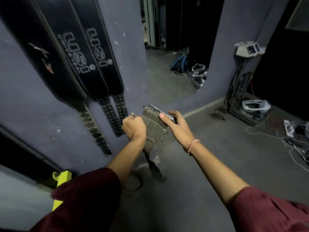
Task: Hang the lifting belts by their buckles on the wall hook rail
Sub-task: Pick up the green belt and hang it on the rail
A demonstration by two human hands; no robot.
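Three black lifting belts (78,61) hang down the grey wall at the left, their studded strap ends low near my hands. The hook rail is out of view above. I hold a worn brown belt (154,124) in front of me. My right hand (175,124) grips its metal buckle (160,111) at the top end. My left hand (134,127) is curled round the belt's left edge. The rest of this belt droops down to the floor below my hands.
A yellow object (61,186) stands at the wall's foot, lower left. Cables (294,143), a white bag (255,106) and boxes litter the floor at the right. A doorway (175,47) opens ahead, with a blue bag (179,61) beyond it.
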